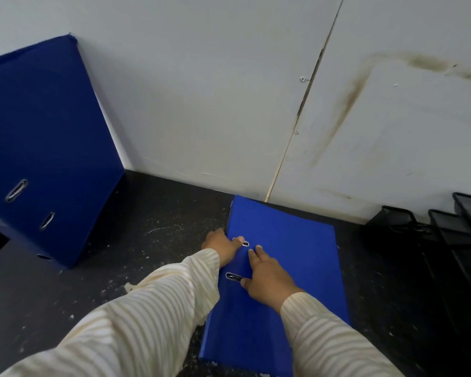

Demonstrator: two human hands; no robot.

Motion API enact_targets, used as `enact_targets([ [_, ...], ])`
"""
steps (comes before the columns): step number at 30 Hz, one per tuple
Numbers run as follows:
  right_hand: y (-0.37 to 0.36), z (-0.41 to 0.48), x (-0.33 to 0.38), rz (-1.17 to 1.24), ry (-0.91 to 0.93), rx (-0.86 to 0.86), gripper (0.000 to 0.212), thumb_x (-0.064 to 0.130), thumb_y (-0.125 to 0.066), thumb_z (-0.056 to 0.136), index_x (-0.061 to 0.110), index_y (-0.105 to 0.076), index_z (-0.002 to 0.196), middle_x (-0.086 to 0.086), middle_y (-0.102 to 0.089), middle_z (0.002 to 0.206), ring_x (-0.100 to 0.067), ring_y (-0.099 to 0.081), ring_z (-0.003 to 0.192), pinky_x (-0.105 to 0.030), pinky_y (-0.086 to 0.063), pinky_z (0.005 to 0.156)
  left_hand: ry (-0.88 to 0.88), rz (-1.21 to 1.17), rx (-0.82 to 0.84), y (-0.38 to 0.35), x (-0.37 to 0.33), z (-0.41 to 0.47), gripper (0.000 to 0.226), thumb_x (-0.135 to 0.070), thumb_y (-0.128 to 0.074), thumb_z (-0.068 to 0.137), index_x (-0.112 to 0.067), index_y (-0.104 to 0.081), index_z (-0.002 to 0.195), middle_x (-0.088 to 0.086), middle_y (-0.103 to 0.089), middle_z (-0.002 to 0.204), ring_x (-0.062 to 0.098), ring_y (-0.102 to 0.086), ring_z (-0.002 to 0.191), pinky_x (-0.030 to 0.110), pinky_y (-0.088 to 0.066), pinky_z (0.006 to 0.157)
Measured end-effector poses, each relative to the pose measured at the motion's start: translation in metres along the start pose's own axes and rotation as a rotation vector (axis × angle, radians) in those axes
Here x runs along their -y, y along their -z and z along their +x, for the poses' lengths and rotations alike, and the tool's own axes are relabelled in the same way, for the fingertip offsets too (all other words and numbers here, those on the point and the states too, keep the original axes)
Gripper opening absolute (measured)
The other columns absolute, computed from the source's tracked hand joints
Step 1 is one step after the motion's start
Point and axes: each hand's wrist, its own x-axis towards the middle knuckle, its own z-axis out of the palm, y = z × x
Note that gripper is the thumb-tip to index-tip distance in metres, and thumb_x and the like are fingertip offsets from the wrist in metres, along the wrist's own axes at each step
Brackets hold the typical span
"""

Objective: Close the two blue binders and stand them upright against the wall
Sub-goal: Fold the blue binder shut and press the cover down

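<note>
One blue binder (46, 148) stands closed and upright at the left, leaning back against the white wall (215, 91). The second blue binder (291, 257) lies flat and closed on the dark desk (152, 235), its far corner near the wall. My left hand (223, 246) grips this flat binder's left spine edge, thumb on the cover beside a metal slot. My right hand (267, 278) rests flat on the cover with fingers spread, between the two metal slots. Both sleeves are cream with stripes.
A black wire-mesh desk tray (446, 240) sits at the right against the wall. The wall has a vertical seam (305, 104) and brown stains. White specks and scratches mark the dark desk between the two binders.
</note>
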Motion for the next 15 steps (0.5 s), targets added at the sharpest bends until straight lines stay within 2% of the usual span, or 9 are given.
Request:
enact_targets([
  [6,-0.006,-0.001,-0.001,0.026,-0.027,-0.011,0.073,0.034,-0.050,0.095,0.019,-0.006,0.151,0.000,0.004,0.160,-0.022,-0.008,0.147,-0.036,-0.024,0.115,-0.010,0.218,-0.059,-0.008,-0.005,-0.009,0.056,-0.051,-0.046,0.090,-0.013,-0.050,0.131,0.011,-0.049,0.134,0.031,-0.054,0.117,0.043,-0.047,0.098],
  [10,-0.016,-0.008,0.003,0.031,-0.152,-0.024,0.068,0.041,-0.039,0.097,0.021,-0.003,0.151,-0.003,0.005,0.160,-0.029,-0.006,0.147,-0.042,-0.031,0.111,-0.055,0.250,-0.107,-0.013,0.006,-0.019,0.062,-0.055,-0.040,0.092,-0.010,-0.047,0.134,0.013,-0.046,0.136,0.031,-0.049,0.122,0.043,-0.042,0.103],
  [15,-0.029,-0.019,0.003,0.071,-0.267,-0.035,0.065,0.051,-0.026,0.098,0.023,0.000,0.150,-0.006,0.006,0.160,-0.033,-0.005,0.146,-0.044,-0.033,0.109,0.012,0.248,-0.129,-0.019,0.022,-0.038,0.067,-0.061,-0.040,0.090,-0.005,-0.052,0.124,0.015,-0.051,0.128,0.031,-0.054,0.116,0.040,-0.044,0.100],
])
